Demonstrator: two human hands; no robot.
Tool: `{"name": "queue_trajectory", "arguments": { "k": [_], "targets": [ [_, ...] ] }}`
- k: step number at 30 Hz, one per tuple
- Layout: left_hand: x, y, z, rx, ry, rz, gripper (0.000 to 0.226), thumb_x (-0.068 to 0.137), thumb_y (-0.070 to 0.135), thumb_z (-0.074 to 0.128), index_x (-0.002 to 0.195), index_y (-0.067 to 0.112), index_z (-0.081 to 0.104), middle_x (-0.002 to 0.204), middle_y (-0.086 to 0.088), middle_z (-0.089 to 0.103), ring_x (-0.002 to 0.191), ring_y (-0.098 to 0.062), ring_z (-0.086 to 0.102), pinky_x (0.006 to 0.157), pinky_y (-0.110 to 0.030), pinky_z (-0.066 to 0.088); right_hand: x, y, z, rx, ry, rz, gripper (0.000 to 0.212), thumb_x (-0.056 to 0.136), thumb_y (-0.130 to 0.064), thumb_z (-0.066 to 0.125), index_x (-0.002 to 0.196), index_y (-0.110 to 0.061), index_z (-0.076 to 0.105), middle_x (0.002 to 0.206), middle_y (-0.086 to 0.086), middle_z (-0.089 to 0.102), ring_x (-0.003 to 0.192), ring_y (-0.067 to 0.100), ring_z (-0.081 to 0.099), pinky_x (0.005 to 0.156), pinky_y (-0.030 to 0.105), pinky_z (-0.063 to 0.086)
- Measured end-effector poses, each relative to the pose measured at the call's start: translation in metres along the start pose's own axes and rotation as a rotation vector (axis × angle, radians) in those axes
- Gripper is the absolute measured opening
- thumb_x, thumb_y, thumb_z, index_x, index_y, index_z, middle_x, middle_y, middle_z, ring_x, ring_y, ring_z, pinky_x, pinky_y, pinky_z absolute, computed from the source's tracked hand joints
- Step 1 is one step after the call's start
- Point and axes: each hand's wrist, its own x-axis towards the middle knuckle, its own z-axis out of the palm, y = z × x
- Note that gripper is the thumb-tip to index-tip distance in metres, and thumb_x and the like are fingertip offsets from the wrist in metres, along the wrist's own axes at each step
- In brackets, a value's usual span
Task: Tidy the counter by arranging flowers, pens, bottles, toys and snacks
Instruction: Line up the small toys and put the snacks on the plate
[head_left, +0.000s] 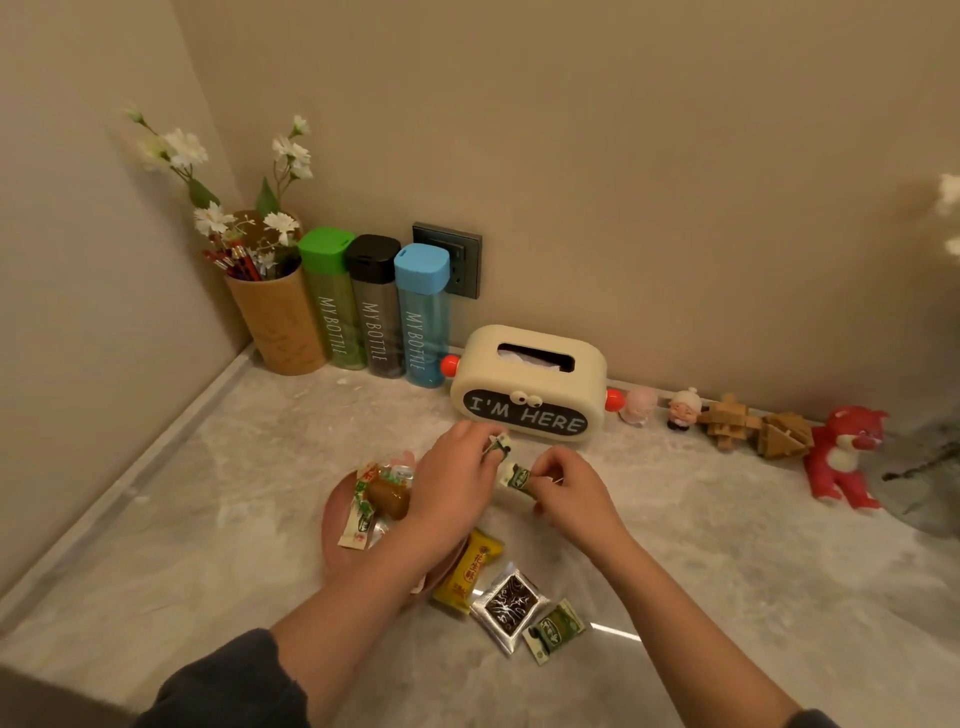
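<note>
My left hand (453, 480) pinches a small green-and-white snack packet (502, 445) just in front of the tissue box. A similar green packet (518, 477) is pinched in my right hand (570, 493) right beside it. Under my left forearm lies a pink plate (337, 514) holding several wrapped snacks (382, 496). A yellow packet (470, 569), a clear packet with a dark sweet (509, 605) and a green packet (555, 630) lie on the counter near the plate. Flowers (182, 150) and pens (241, 262) stand in a brown cup (283, 327) in the corner.
Green (332, 296), black (375, 306) and blue (422, 312) bottles line the back wall beside the cup. A cream tissue box (530, 384) stands behind my hands. To its right stand two small figurines (661, 408), two wooden puzzles (756, 428) and a red plush toy (844, 460).
</note>
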Motion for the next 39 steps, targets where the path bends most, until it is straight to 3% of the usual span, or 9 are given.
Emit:
{"name": "queue_trajectory", "arguments": {
  "k": [3,7,10,17,21,25,30,35,39],
  "targets": [
    [-0.019,-0.009,-0.019,-0.092,0.082,-0.064,0.027,0.095,0.030,0.053,0.123,0.032,0.055,0.115,0.013,0.056,0.091,-0.002,0.052,0.072,-0.017,0.038,-0.012,-0.020,0.013,0.150,-0.031,-0.024,0.013,0.084,-0.005,0.061,0.086,-0.017,0.058,0.088,0.003,0.062,0.072,0.017,0.062,0.056,0.022,0.050],
    [-0.051,-0.032,-0.041,-0.084,0.188,-0.140,0.023,0.093,0.034,0.055,0.115,0.037,0.057,0.110,0.023,0.055,0.088,0.004,0.052,0.072,-0.009,0.040,-0.029,-0.034,0.043,0.126,-0.052,-0.056,0.014,0.079,-0.007,0.064,0.079,-0.021,0.062,0.082,-0.003,0.064,0.078,0.015,0.062,0.072,0.035,0.054],
    [-0.073,-0.050,-0.050,-0.143,0.226,-0.189,0.021,0.090,0.028,0.059,0.110,0.035,0.061,0.109,0.022,0.058,0.098,-0.001,0.057,0.082,-0.023,0.048,-0.040,-0.035,0.065,0.068,-0.061,-0.073,0.013,0.075,-0.012,0.065,0.074,-0.025,0.063,0.073,-0.004,0.065,0.069,0.011,0.061,0.066,0.033,0.053],
    [-0.103,-0.084,-0.061,0.010,0.215,-0.264,0.024,0.085,0.029,0.061,0.108,0.035,0.060,0.095,0.018,0.059,0.084,-0.005,0.055,0.067,-0.025,0.044,-0.056,-0.038,0.100,-0.119,-0.070,-0.127,0.004,0.074,-0.028,0.065,0.073,-0.032,0.064,0.077,-0.013,0.067,0.070,0.004,0.062,0.063,0.032,0.053],
    [-0.105,-0.093,-0.064,0.051,0.167,-0.231,0.034,0.085,0.021,0.063,0.117,0.032,0.060,0.096,0.013,0.062,0.090,-0.011,0.055,0.071,-0.030,0.048,-0.060,-0.036,0.107,-0.258,-0.055,-0.159,0.005,0.079,-0.032,0.066,0.078,-0.036,0.065,0.083,-0.015,0.068,0.075,0.003,0.062,0.064,0.030,0.053],
    [-0.106,-0.094,-0.065,0.033,0.159,-0.224,0.040,0.086,0.021,0.063,0.124,0.033,0.056,0.111,0.013,0.053,0.095,-0.009,0.056,0.073,-0.026,0.047,-0.063,-0.032,0.104,-0.300,-0.033,-0.200,0.008,0.083,-0.029,0.065,0.084,-0.036,0.070,0.084,-0.019,0.062,0.075,0.001,0.057,0.061,0.022,0.047],
    [-0.113,-0.074,-0.052,-0.070,0.133,-0.121,0.034,0.084,0.027,0.066,0.115,0.039,0.058,0.125,0.023,0.044,0.111,0.000,0.050,0.081,-0.020,0.048,-0.069,-0.021,0.081,-0.247,0.064,-0.214,0.012,0.084,-0.025,0.062,0.088,-0.036,0.066,0.089,-0.017,0.063,0.079,0.002,0.054,0.065,0.021,0.045],
    [-0.130,-0.047,-0.028,0.003,0.106,0.041,0.024,0.088,0.032,0.062,0.112,0.035,0.062,0.113,0.019,0.051,0.111,-0.004,0.046,0.091,-0.024,0.039,-0.081,0.004,0.051,-0.210,0.134,-0.144,0.017,0.080,-0.020,0.063,0.085,-0.037,0.065,0.086,-0.019,0.064,0.080,0.003,0.055,0.067,0.024,0.046],
    [-0.140,-0.025,-0.007,0.124,0.080,0.128,0.029,0.088,0.036,0.056,0.116,0.037,0.062,0.119,0.020,0.056,0.114,-0.009,0.045,0.095,-0.028,0.033,-0.093,0.028,0.031,-0.227,0.120,-0.140,0.021,0.078,-0.020,0.065,0.091,-0.037,0.066,0.090,-0.022,0.063,0.092,0.003,0.054,0.076,0.023,0.045]
  ]
}}
